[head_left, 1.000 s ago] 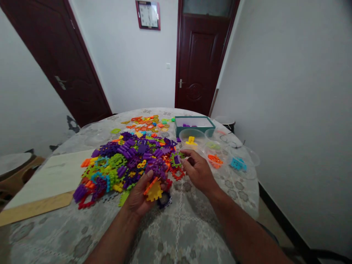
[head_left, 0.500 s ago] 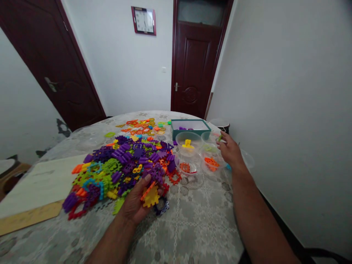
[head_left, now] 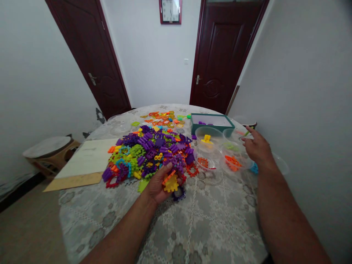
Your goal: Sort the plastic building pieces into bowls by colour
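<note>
A bundle of toothed plastic building pieces sits in my left hand (head_left: 158, 186), closed around it at the near edge of a large heap (head_left: 148, 150). A yellow piece (head_left: 172, 183) is foremost, with an orange one (head_left: 168, 178) against it; purple, red and dark blue pieces beyond partly hide behind the fingers. Out to the right, my right hand (head_left: 257, 146) is above the far-right clear bowls, a small green piece (head_left: 246, 133) between thumb and index finger. Beneath and beside it are a bowl of orange pieces (head_left: 233, 163) and one holding light green pieces (head_left: 231, 146).
Another clear bowl has yellow pieces (head_left: 206, 139); a nearer one holds an orange-red piece (head_left: 202, 162). Behind stands a green-rimmed box (head_left: 194, 126) with purple pieces. Flat orange pieces (head_left: 162, 119) lie farther back. A pale board (head_left: 88, 157) rests at the left table edge.
The view has shifted, so the table things appear farther right. My right hand has moved slightly right with the green piece. My left hand keeps its hold on the bundle.
</note>
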The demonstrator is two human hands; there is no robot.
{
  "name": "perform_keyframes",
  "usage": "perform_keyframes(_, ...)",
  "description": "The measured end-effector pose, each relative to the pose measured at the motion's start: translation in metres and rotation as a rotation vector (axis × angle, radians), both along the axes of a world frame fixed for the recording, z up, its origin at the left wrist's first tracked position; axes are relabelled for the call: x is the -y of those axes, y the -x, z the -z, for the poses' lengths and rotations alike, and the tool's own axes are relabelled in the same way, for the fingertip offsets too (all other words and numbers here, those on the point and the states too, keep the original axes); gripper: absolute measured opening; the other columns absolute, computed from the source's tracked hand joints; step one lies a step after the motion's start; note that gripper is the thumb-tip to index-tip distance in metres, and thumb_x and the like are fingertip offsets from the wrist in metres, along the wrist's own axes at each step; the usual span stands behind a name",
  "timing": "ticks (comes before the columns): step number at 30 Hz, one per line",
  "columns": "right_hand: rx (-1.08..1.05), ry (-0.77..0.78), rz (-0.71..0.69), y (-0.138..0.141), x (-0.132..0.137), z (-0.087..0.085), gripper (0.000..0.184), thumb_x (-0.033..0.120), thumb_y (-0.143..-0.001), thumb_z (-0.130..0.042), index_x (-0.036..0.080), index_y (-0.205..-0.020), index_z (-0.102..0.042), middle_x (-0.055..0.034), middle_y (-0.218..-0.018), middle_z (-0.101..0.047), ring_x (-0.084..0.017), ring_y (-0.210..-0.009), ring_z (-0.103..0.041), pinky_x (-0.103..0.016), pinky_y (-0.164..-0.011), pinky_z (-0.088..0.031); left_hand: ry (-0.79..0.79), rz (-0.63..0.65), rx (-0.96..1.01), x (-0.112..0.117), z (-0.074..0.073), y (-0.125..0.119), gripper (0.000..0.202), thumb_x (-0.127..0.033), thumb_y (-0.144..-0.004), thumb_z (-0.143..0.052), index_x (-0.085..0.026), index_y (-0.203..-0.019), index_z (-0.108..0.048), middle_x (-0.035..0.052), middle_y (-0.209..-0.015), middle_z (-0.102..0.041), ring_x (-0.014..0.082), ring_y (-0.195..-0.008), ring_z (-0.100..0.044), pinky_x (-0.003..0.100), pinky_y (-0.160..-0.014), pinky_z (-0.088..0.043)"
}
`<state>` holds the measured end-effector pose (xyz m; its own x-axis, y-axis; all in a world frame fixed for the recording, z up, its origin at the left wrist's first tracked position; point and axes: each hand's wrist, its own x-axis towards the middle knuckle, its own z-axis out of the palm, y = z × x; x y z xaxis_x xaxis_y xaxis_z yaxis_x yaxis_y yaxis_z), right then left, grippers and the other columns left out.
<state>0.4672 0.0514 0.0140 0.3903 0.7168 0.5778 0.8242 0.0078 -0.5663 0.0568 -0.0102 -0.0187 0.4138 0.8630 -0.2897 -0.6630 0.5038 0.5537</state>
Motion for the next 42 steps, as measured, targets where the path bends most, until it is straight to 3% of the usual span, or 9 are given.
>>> perform_keyframes(6, -0.017, -0.008, -0.008, 0.013, 0.001, -0.012, 0.053, 0.031, -0.089, -0.058, 0.017, -0.139, -0.067, -0.016, -0.128, -0.073, -0.027, -0.106, -0.072, -0.043, -0.1, -0.053, 0.023, -0.011, -0.022, 0.001, 0.002, 0.0, 0.016, -0.026, -0.09, -0.074, -0.012, -0.098, -0.073, 0.0155, -0.094, -0.077, 0.0215, -0.075, -0.073, 0.03, -0.062, -0.059)
perform_keyframes(12, -0.112, -0.012, 0.059, 0.006, 0.002, -0.01, 0.055, 0.023, -0.087, -0.05, 0.013, -0.139, -0.067, -0.0169, -0.126, -0.075, -0.028, -0.114, -0.071, -0.044, -0.105, -0.052, -0.01, -0.048, -0.059, 0.0, 0.0, 0.001, 0.013, -0.024, -0.089, -0.075, -0.013, -0.096, -0.074, 0.0123, -0.09, -0.077, 0.0206, -0.071, -0.072, 0.032, -0.064, -0.061)
perform_keyframes(17, -0.177, -0.004, 0.01, 0.006, 0.015, -0.014, 0.051, 0.026, -0.086, -0.052, 0.013, -0.132, -0.07, -0.0154, -0.119, -0.077, -0.026, -0.106, -0.073, -0.044, -0.099, -0.056, -0.016, -0.011, -0.098, 0.0, -0.005, 0.002, 0.012, -0.024, -0.089, -0.075, -0.013, -0.093, -0.074, 0.0127, -0.089, -0.078, 0.0202, -0.065, -0.072, 0.036, -0.067, -0.063)
perform_keyframes(20, -0.295, 0.013, -0.115, 0.031, 0.029, -0.023, 0.044, 0.03, -0.09, -0.052, 0.014, -0.126, -0.072, -0.0142, -0.118, -0.076, -0.024, -0.095, -0.075, -0.039, -0.084, -0.061, -0.036, -0.012, -0.077, 0.003, -0.009, 0.001, 0.012, -0.023, -0.088, -0.076, -0.014, -0.096, -0.074, 0.0117, -0.089, -0.078, 0.0205, -0.068, -0.073, 0.033, -0.064, -0.062)
perform_keyframes(23, -0.296, 0.058, -0.316, 0.086, 0.049, -0.033, 0.037, 0.034, -0.095, -0.055, 0.017, -0.123, -0.072, -0.0126, -0.117, -0.076, -0.022, -0.088, -0.075, -0.037, -0.075, -0.062, -0.039, -0.013, -0.039, 0.005, -0.01, -0.001, 0.015, -0.022, -0.088, -0.076, -0.014, -0.1, -0.075, 0.0114, -0.089, -0.077, 0.0213, -0.072, -0.074, 0.031, -0.062, -0.061)
perform_keyframes(26, -0.115, 0.111, -0.576, 0.153, 0.073, -0.037, 0.034, 0.032, -0.097, -0.059, 0.022, -0.127, -0.071, -0.0108, -0.12, -0.075, -0.021, -0.089, -0.073, -0.039, -0.084, -0.061, -0.045, 0.009, -0.036, 0.005, -0.007, -0.001, 0.022, -0.024, -0.087, -0.078, -0.013, -0.106, -0.074, 0.0138, -0.095, -0.078, 0.0236, -0.077, -0.076, 0.03, -0.06, -0.061)
perform_keyframes(30, 0.018, 0.118, -0.867, 0.215, 0.088, -0.024, 0.051, 0.024, -0.094, -0.064, 0.025, -0.145, -0.058, -0.0121, -0.142, -0.064, -0.025, -0.12, -0.066, -0.044, -0.104, -0.054, -0.042, 0.022, -0.038, 0.004, -0.001, -0.001, 0.018, -0.024, -0.087, -0.078, -0.013, -0.102, -0.074, 0.0111, -0.091, -0.078, 0.021, -0.07, -0.075, 0.03, -0.061, -0.062)
perform_keyframes(33, 0.051, 0.165, -0.855, 0.226, 0.087, -0.01, 0.058, 0.022, -0.094, -0.064, 0.023, -0.15, -0.052, -0.0131, -0.136, -0.067, -0.025, -0.118, -0.067, -0.045, -0.105, -0.054, -0.046, 0.03, -0.027, 0.003, 0.002, -0.002, 0.017, -0.024, -0.087, -0.078, -0.015, -0.101, -0.073, 0.0086, -0.087, -0.078, 0.0191, -0.067, -0.075, 0.027, -0.058, -0.061)
perform_keyframes(42, 0.303, 0.121, -0.721, 0.216, 0.077, 0.014, 0.053, 0.014, -0.095, -0.047, 0.014, -0.148, -0.052, -0.0181, -0.122, -0.073, -0.028, -0.106, -0.071, -0.046, -0.096, -0.058, -0.071, 0.066, -0.038, 0.004, 0.003, -0.005, 0.028, -0.024, -0.087, -0.079, -0.015, -0.112, -0.071, 0.0111, -0.094, -0.078, 0.0199, -0.071, -0.076, 0.025, -0.055, -0.06)
